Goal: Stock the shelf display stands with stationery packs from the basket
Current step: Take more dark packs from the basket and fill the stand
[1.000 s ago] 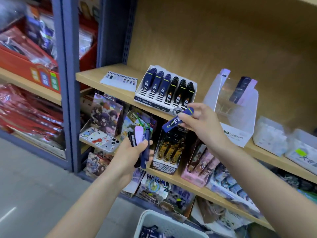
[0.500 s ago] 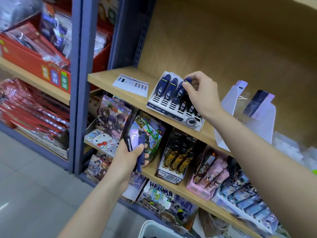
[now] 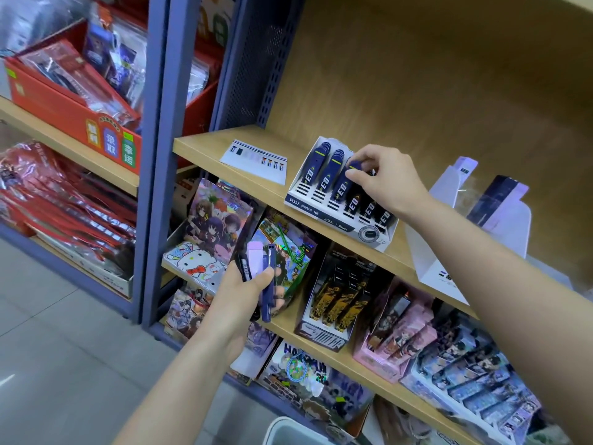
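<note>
Here's the pale wooden shelf board (image 3: 205,146), running from the middle of the frame down to the right edge. On it, right of centre, stands the tall white-and-lilac cardboard display stand (image 3: 439,268). Just to its left sits the lower white cardboard display stand (image 3: 324,216), six slots across, with dark blue and black packs standing on end. In from the lower right comes the right hand (image 3: 388,178), over that lower stand. Its grip is narrow, fingertips pinching the top of a dark blue stationery pack (image 3: 341,187) with pale lettering, which stands in the third slot from the left. The left hand (image 3: 237,303) is lower, centre frame, in front of the shelf beneath. Its grip is wrapped round a small bundle of packs (image 3: 269,284), one lilac, one dark blue, one black, held upright with the thumb across the front. At the bottom edge the rim of a white plastic basket (image 3: 288,428) pokes in, and what lies inside cannot be seen. On the upper shelf, a flat white printed card (image 3: 256,160) lies just left of the lower stand, not touching it.
</note>
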### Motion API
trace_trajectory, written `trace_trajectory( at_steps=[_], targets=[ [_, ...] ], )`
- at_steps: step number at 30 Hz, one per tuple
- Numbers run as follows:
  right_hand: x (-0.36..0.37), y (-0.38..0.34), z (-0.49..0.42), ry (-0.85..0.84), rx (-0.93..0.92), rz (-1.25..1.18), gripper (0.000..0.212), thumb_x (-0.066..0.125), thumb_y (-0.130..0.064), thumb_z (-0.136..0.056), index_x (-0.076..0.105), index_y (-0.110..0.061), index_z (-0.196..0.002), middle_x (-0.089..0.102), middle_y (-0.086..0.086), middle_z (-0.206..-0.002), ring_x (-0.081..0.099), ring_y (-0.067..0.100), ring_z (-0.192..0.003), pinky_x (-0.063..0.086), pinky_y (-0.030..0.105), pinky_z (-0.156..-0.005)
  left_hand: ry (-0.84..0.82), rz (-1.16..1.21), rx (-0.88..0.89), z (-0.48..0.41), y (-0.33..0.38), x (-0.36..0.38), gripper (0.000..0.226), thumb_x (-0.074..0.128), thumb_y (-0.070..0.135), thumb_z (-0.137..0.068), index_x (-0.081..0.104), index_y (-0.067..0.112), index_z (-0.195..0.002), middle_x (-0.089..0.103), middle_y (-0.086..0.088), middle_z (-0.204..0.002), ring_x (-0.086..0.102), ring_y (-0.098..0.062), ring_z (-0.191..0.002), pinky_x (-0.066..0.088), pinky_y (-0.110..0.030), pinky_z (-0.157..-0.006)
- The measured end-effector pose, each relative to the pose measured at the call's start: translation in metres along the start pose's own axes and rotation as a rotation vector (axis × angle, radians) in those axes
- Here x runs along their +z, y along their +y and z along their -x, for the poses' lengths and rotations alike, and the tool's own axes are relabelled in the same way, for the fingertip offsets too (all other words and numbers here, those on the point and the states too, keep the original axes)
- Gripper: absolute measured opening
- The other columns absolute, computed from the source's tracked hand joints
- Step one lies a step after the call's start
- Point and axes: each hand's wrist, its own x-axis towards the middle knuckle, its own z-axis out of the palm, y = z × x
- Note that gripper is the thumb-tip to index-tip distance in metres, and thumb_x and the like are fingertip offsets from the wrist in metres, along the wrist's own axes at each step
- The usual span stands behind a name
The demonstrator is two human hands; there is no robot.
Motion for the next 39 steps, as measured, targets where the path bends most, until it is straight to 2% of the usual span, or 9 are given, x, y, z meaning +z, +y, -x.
trace_trajectory(
  at_steps=[5, 9, 16, 19, 24, 28, 32, 35, 39],
  targets=[
    [0.000, -0.004, -0.005, 0.023, -0.047, 0.066, 0.017, 0.069, -0.019, -0.085, 0.066, -0.019, -0.102, 0.058, -0.006, -0.081, 0.056, 0.016, -0.084, 0.045, 0.030, -0.080, 0.012, 0.012, -0.013, -0.001, 0.001, -0.001, 0.024, 0.050, 0.007, -0.097, 0.052, 0.006, -0.121, 0.066, -0.012, -0.107, 0.063, -0.022, -0.074, 0.057, -0.028, -0.056],
    [0.002, -0.001, -0.001, 0.067, -0.068, 0.056, 0.005, 0.064, -0.020, -0.088, 0.060, -0.022, -0.090, 0.063, -0.003, -0.082, 0.058, 0.016, -0.084, 0.048, 0.035, -0.078, 0.016, 0.024, -0.033, -0.001, 0.000, -0.001, 0.020, 0.050, 0.007, -0.097, 0.051, 0.008, -0.117, 0.064, -0.015, -0.109, 0.063, -0.022, -0.074, 0.057, -0.026, -0.052],
    [-0.001, -0.003, 0.001, 0.083, -0.164, 0.315, 0.018, 0.056, -0.027, -0.094, 0.069, -0.016, -0.101, 0.065, 0.004, -0.099, 0.051, 0.024, -0.099, 0.035, 0.033, -0.083, 0.008, 0.025, -0.023, -0.001, -0.001, 0.000, 0.024, 0.050, 0.006, -0.097, 0.050, 0.003, -0.120, 0.067, -0.009, -0.100, 0.061, -0.022, -0.071, 0.055, -0.024, -0.049],
    [0.002, 0.000, 0.006, 0.143, -0.224, 0.371, 0.024, 0.051, -0.024, -0.097, 0.068, -0.015, -0.112, 0.061, 0.007, -0.105, 0.047, 0.027, -0.101, 0.032, 0.033, -0.086, -0.016, 0.039, -0.022, 0.001, 0.000, 0.001, 0.015, 0.051, 0.006, -0.097, 0.058, 0.008, -0.109, 0.071, -0.004, -0.087, 0.063, -0.016, -0.063, 0.055, -0.025, -0.052],
    [0.017, -0.007, 0.041, 0.334, -0.336, 0.144, 0.016, 0.052, -0.010, -0.094, 0.064, -0.008, -0.103, 0.058, 0.008, -0.096, 0.049, 0.021, -0.088, 0.040, 0.032, -0.079, -0.067, 0.099, -0.056, 0.004, 0.003, 0.003, 0.013, 0.050, 0.008, -0.097, 0.062, 0.012, -0.101, 0.074, 0.000, -0.077, 0.064, -0.013, -0.057, 0.054, -0.023, -0.051],
    [0.040, -0.019, 0.087, -0.042, -0.157, -0.150, 0.018, 0.048, -0.018, -0.097, 0.060, -0.015, -0.112, 0.055, -0.005, -0.102, 0.045, -0.001, -0.079, 0.035, 0.016, -0.075, -0.085, 0.103, -0.108, 0.004, 0.002, 0.004, 0.016, 0.051, 0.009, -0.096, 0.063, 0.007, -0.107, 0.075, -0.008, -0.092, 0.066, -0.014, -0.060, 0.054, -0.023, -0.049],
    [0.063, -0.019, 0.107, -0.469, 0.193, -0.401, 0.033, 0.045, -0.030, -0.099, 0.050, -0.018, -0.130, 0.058, -0.001, -0.117, 0.054, 0.008, -0.095, 0.045, 0.024, -0.088, -0.155, 0.046, -0.141, 0.007, 0.001, 0.007, 0.018, 0.053, 0.011, -0.095, 0.063, 0.008, -0.109, 0.074, -0.010, -0.095, 0.068, -0.015, -0.061, 0.053, -0.022, -0.049],
    [0.065, -0.016, 0.112, -0.546, 0.350, -0.615, 0.022, 0.046, -0.028, -0.099, 0.063, -0.015, -0.103, 0.064, -0.003, -0.085, 0.059, 0.005, -0.077, 0.047, 0.009, -0.066, -0.183, -0.013, -0.135, 0.011, -0.002, 0.009, 0.012, 0.054, 0.011, -0.094, 0.063, 0.012, -0.102, 0.075, -0.003, -0.081, 0.068, -0.015, -0.061, 0.054, -0.023, -0.050],
    [0.063, -0.013, 0.117, -0.501, 0.445, -0.722, 0.016, 0.051, -0.024, -0.098, 0.063, -0.014, -0.095, 0.067, 0.003, -0.096, 0.061, 0.006, -0.076, 0.044, 0.008, -0.054, -0.148, -0.037, -0.132, 0.015, -0.006, 0.012, 0.009, 0.052, 0.012, -0.096, 0.060, 0.015, -0.100, 0.073, 0.000, -0.070, 0.067, -0.012, -0.056, 0.053, -0.021, -0.048]
  ],
)
